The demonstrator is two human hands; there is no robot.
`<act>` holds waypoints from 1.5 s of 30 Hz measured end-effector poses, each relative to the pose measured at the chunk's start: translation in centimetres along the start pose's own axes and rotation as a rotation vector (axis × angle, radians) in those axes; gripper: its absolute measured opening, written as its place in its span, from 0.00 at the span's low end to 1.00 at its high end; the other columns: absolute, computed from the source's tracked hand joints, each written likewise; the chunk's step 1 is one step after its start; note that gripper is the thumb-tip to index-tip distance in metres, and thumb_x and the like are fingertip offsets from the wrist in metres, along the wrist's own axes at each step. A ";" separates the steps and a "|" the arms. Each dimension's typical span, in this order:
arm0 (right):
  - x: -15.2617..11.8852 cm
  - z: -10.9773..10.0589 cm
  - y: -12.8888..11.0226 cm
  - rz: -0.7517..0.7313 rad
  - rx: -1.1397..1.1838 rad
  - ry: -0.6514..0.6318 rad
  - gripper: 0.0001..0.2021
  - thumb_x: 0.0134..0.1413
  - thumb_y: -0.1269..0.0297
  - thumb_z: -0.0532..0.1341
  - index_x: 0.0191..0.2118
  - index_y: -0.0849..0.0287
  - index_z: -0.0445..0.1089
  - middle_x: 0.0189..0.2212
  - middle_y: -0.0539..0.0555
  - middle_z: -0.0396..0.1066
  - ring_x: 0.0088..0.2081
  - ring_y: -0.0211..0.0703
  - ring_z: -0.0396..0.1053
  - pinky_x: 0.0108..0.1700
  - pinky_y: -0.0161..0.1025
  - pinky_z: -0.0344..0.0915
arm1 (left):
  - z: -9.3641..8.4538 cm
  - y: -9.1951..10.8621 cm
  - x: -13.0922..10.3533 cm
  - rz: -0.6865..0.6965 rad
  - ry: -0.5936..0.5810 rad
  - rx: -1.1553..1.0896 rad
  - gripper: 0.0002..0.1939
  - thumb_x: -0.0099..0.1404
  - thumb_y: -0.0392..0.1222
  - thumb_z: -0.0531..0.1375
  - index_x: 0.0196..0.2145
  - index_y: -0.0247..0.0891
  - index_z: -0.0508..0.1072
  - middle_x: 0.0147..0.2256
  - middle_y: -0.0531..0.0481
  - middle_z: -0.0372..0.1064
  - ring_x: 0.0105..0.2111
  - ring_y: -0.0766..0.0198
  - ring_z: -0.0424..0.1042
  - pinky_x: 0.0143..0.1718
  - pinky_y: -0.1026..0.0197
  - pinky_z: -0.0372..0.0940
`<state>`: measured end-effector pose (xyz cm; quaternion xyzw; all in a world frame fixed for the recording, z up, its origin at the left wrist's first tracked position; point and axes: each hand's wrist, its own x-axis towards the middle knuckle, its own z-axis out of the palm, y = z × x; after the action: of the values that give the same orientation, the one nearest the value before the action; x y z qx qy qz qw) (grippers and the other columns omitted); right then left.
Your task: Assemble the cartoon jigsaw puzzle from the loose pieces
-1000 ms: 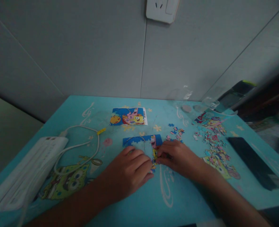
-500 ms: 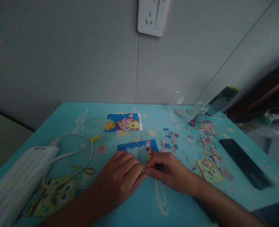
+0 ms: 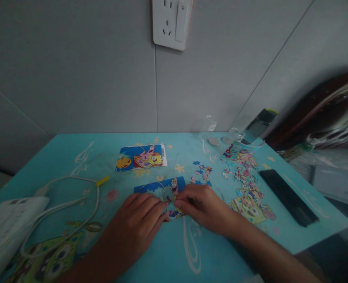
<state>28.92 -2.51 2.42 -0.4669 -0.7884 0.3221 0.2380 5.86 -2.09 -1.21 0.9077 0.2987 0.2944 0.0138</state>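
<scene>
A partly assembled jigsaw puzzle (image 3: pixel 178 183) lies on the blue table, with a blue top strip and coloured pieces on its right and lower sides. My left hand (image 3: pixel 141 224) rests at its lower left, fingers bent together; what its fingertips hold, if anything, is hidden. At the right side of the puzzle is my right hand (image 3: pixel 205 206), thumb and forefinger pinched close to its pieces; anything between them is too small to tell. Behind the puzzle lies a printed picture card (image 3: pixel 142 157). Loose pieces (image 3: pixel 201 171) are scattered to the puzzle's right.
More pieces (image 3: pixel 246 177) form a long pile at the right, beside a black strip (image 3: pixel 288 196). Clear containers (image 3: pixel 237 134) and a bottle (image 3: pixel 259 125) stand at the back right. A white power strip (image 3: pixel 11 224) and its cable (image 3: pixel 97 196) occupy the left.
The view has shifted, so the scene sits further left. My hands have moved slightly apart, and the small item seen between their fingertips no longer shows. More of the puzzle's lower part is visible.
</scene>
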 end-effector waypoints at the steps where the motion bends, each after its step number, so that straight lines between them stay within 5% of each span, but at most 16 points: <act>1: 0.1 -0.5 0.3 0.022 -0.036 0.035 0.10 0.66 0.61 0.58 0.36 0.57 0.75 0.30 0.49 0.73 0.30 0.36 0.68 0.34 0.34 0.62 | 0.2 -0.2 -0.1 -0.020 -0.016 0.008 0.09 0.72 0.36 0.55 0.47 0.36 0.73 0.40 0.46 0.73 0.41 0.56 0.69 0.44 0.50 0.65; 7: 0.4 -5.1 5.0 0.313 -0.402 0.373 0.10 0.63 0.61 0.59 0.41 0.57 0.78 0.34 0.54 0.78 0.33 0.43 0.72 0.38 0.39 0.63 | 1.2 -0.8 -0.7 -0.064 -0.128 0.008 0.13 0.71 0.35 0.55 0.52 0.38 0.73 0.47 0.43 0.70 0.46 0.54 0.67 0.47 0.47 0.65; 10: 0.1 -6.7 7.8 0.457 -0.451 0.327 0.11 0.60 0.60 0.62 0.42 0.57 0.79 0.35 0.55 0.78 0.33 0.45 0.73 0.36 0.39 0.63 | 1.1 -1.0 -0.7 -0.066 -0.122 -0.008 0.13 0.71 0.34 0.54 0.50 0.39 0.74 0.45 0.44 0.70 0.45 0.54 0.67 0.46 0.47 0.65; 15: 0.1 -6.8 9.8 0.481 -0.430 0.274 0.11 0.58 0.61 0.63 0.44 0.55 0.79 0.33 0.54 0.78 0.32 0.44 0.73 0.36 0.38 0.63 | 0.7 -1.2 -0.4 -0.060 -0.110 -0.011 0.10 0.71 0.34 0.55 0.45 0.39 0.75 0.43 0.47 0.71 0.44 0.55 0.67 0.47 0.49 0.63; 23: 0.3 -6.9 9.1 0.447 -0.396 0.318 0.10 0.56 0.59 0.63 0.37 0.58 0.78 0.33 0.55 0.78 0.32 0.46 0.73 0.36 0.40 0.64 | 1.0 -1.2 0.1 -0.091 -0.120 -0.007 0.08 0.71 0.37 0.58 0.46 0.38 0.74 0.41 0.48 0.74 0.43 0.55 0.69 0.48 0.49 0.61; 32: 0.7 -4.0 6.5 0.300 0.350 0.061 0.13 0.56 0.57 0.65 0.44 0.59 0.76 0.31 0.51 0.74 0.28 0.37 0.67 0.30 0.35 0.64 | 1.1 -1.3 0.2 -0.097 -0.180 -0.013 0.08 0.69 0.41 0.62 0.45 0.42 0.77 0.42 0.51 0.74 0.44 0.56 0.68 0.47 0.50 0.58; 45: 0.8 -2.4 5.4 0.287 0.384 -0.018 0.10 0.57 0.59 0.65 0.42 0.57 0.78 0.33 0.51 0.76 0.30 0.37 0.68 0.34 0.35 0.65 | 1.3 -1.3 0.1 -0.054 -0.149 -0.004 0.09 0.73 0.39 0.56 0.42 0.40 0.77 0.41 0.50 0.76 0.43 0.58 0.70 0.48 0.51 0.57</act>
<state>33.33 0.85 0.13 -0.5176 -0.6402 0.5008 0.2674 5.94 -0.83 -2.54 0.9186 0.3207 0.2262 0.0457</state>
